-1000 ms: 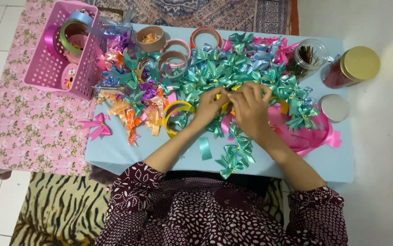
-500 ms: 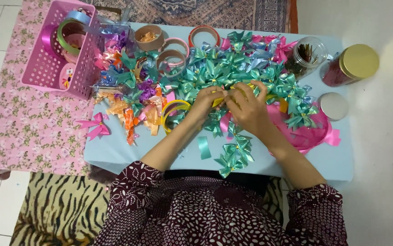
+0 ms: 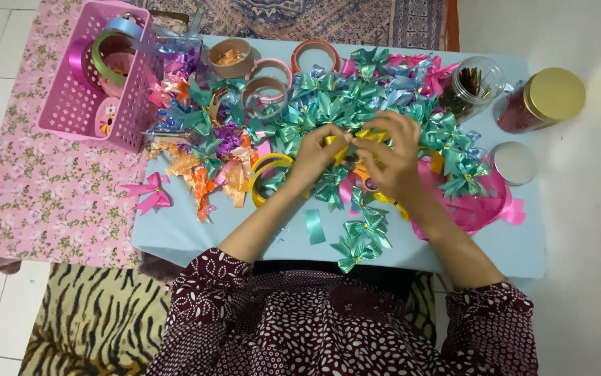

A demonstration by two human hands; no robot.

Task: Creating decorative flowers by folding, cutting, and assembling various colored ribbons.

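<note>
While the left hand (image 3: 318,150) and right hand (image 3: 391,153) meet above the worktop (image 3: 175,230), both pinch one yellow ribbon (image 3: 339,139), folding it over the teal bows (image 3: 328,104).

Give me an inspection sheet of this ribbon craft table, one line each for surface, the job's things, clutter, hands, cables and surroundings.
Surface: light blue table, mostly covered with ribbon work.
Job's things: yellow ribbon piece pinched between both hands above a heap of teal ribbon bows.
Clutter: pink basket of ribbon rolls at far left; tape rolls; orange bows; gold-lidded jar; clear jar; loose silver lid.
Hands: left hand and right hand both closed on the yellow ribbon piece.
Cables: nothing seen.
Surroundings: pink floral cloth, tiger-striped rug, white tiled floor.
</note>
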